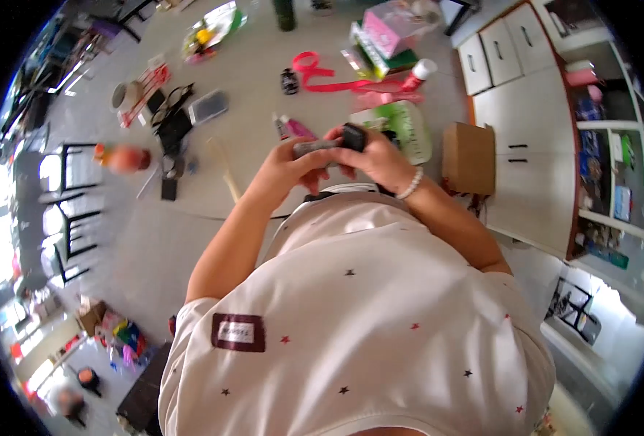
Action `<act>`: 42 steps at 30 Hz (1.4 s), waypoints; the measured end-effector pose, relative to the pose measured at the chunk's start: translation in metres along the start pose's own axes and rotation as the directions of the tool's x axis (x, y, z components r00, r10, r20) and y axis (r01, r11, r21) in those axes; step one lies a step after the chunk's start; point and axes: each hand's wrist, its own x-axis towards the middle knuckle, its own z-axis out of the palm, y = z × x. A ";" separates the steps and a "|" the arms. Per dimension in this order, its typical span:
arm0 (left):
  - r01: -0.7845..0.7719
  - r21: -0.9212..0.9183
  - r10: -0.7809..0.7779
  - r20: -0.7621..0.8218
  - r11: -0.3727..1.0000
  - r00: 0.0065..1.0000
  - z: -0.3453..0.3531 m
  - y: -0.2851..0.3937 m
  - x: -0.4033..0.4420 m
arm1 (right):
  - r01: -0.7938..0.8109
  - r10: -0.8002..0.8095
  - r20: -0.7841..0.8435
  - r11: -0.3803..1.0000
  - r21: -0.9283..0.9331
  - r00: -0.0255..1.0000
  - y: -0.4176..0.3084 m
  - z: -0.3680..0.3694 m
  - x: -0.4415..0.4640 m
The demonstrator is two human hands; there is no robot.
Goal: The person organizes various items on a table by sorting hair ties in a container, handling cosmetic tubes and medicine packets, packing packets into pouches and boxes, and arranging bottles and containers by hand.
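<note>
My left hand and my right hand meet in front of my waist, at the near edge of the table. Between them is a small device with a grey body and a black block-shaped end. My left fingers are closed round the grey part, while my right fingers grip beside the black end. Its exact kind is too small to make out. Just beyond my left hand lies a purple tube. Past my right hand is a green and white package, partly covered.
Pink ribbon, a small black bottle and a pink box lie farther back. To the left are a clear case, black pouch and orange-capped bottle. A cardboard box stands right, before white cabinets.
</note>
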 end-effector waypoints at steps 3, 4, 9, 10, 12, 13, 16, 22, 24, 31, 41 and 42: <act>0.026 -0.053 -0.025 0.029 0.998 0.999 0.001 0.003 0.002 | -0.020 0.019 0.013 0.995 0.097 1.000 -0.008 0.001 -0.001; 0.030 -0.059 -0.027 0.044 0.998 0.999 0.003 0.005 0.003 | -0.021 0.018 0.038 0.997 0.077 0.999 -0.008 0.002 0.000; -0.084 0.025 0.085 -0.065 0.996 0.994 0.014 -0.005 0.009 | 0.184 -0.194 -0.004 0.939 -0.292 0.981 -0.002 -0.009 -0.011; -0.080 0.015 0.081 -0.129 0.997 0.988 0.020 -0.004 0.009 | 0.420 -0.461 -0.027 0.830 -0.367 0.887 0.023 -0.010 -0.001; -0.044 -0.028 0.043 -0.027 0.999 0.999 0.014 -0.008 -0.002 | 0.131 -0.134 -0.003 0.977 -0.166 0.991 0.006 -0.001 -0.012; -0.033 -0.027 0.033 -0.007 0.999 0.999 0.020 0.002 0.001 | 0.126 -0.127 0.003 0.983 -0.133 0.992 -0.003 -0.005 -0.010; -0.072 -0.034 0.076 0.115 0.997 0.990 0.034 0.010 0.000 | 0.113 -0.116 -0.049 0.991 -0.068 0.992 -0.026 -0.009 -0.033; -0.034 0.107 -0.010 0.382 0.994 0.924 0.056 0.021 0.014 | 0.070 -0.109 -0.237 0.984 -0.164 0.965 -0.030 -0.024 -0.074; 0.030 0.116 -0.075 0.400 0.993 0.913 0.074 0.026 0.020 | 0.039 -0.140 -0.364 0.962 -0.270 0.921 -0.029 -0.025 -0.088; -0.046 0.271 -0.031 0.274 0.961 0.961 0.138 0.009 0.055 | -0.003 -0.172 -0.607 0.961 -0.276 0.775 -0.003 -0.057 -0.131; -0.135 0.291 0.034 0.328 0.947 0.944 0.327 0.017 0.115 | 0.119 -0.384 -0.611 0.896 -0.428 0.693 -0.029 -0.207 -0.234; -0.193 0.281 0.076 0.377 0.940 0.923 0.350 0.017 0.126 | 0.066 -0.361 -0.636 0.896 -0.439 0.682 -0.040 -0.225 -0.248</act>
